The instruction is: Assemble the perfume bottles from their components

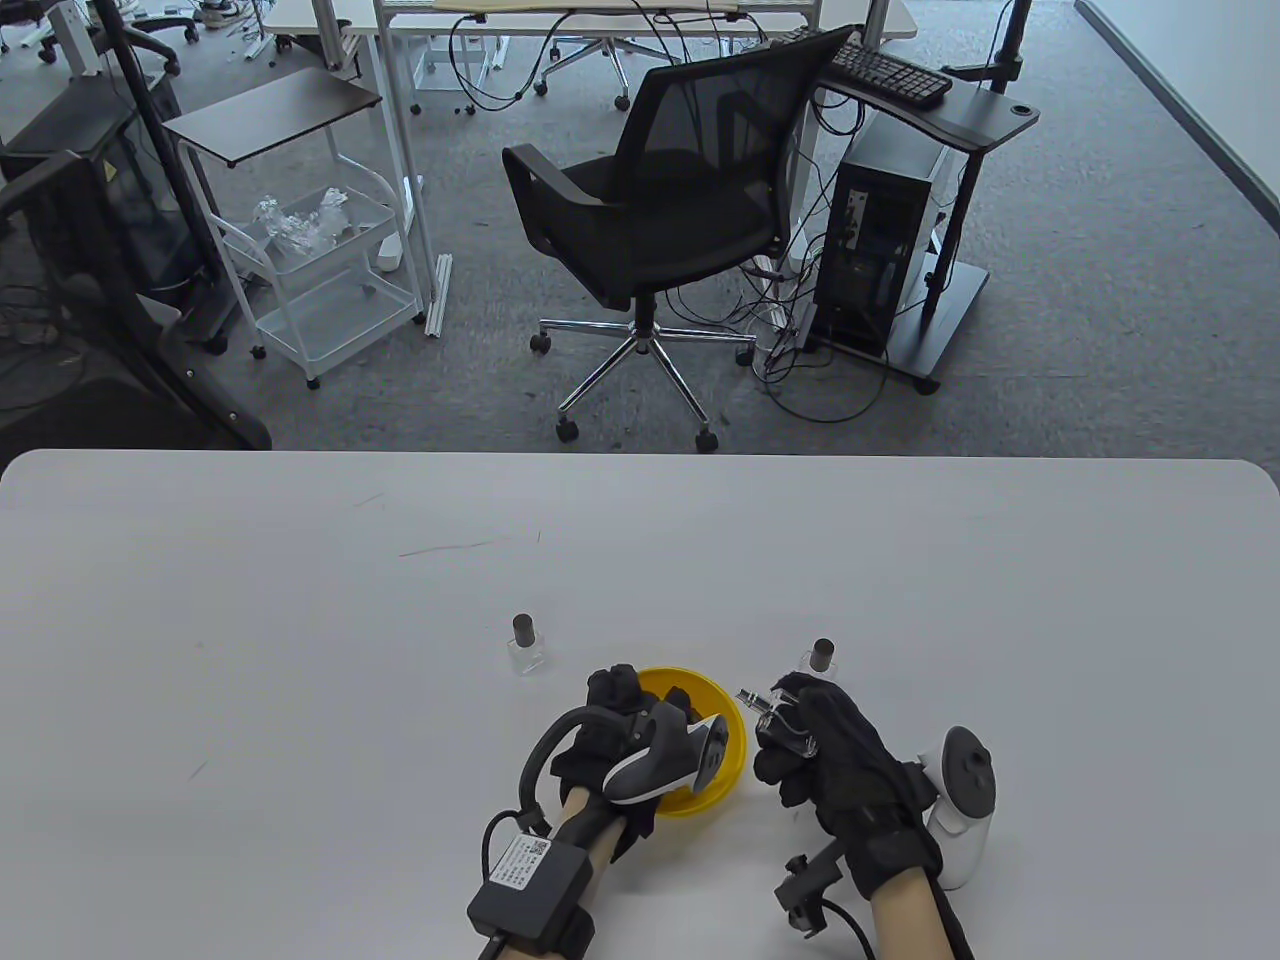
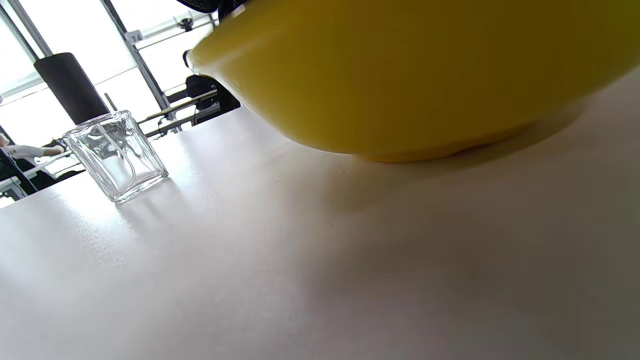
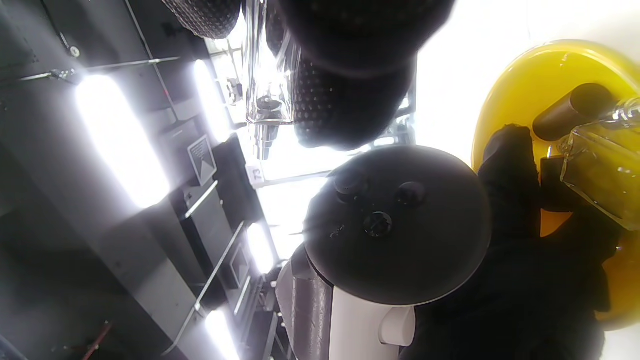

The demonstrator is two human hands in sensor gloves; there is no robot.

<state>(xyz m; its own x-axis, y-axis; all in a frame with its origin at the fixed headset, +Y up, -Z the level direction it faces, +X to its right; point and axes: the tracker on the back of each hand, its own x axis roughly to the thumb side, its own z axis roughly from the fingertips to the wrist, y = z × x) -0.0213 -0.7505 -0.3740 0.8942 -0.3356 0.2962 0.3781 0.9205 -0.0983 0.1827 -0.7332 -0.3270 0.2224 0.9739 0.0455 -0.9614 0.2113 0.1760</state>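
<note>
On the white worktop point(image 1: 300, 600), the right hand point(image 1: 840, 760) grips a clear glass perfume bottle point(image 1: 780, 725), its fingers curled round the body while the metal spray neck point(image 1: 750, 697) sticks out toward the yellow bowl point(image 1: 735, 740) just beside it. In the right wrist view the glass sits clamped between dotted glove fingertips point(image 3: 345, 115), neck uncapped. The left hand point(image 1: 640, 740) reaches into the bowl, fingers down among the parts; whether they have closed on anything cannot be told. A dark cap point(image 3: 570, 112) and another glass bottle point(image 3: 605, 175) lie in the bowl by those fingers. Two capped bottles stand on the worktop: one point(image 1: 525, 645) left of the bowl, one point(image 1: 822, 660) just beyond the right hand.
</note>
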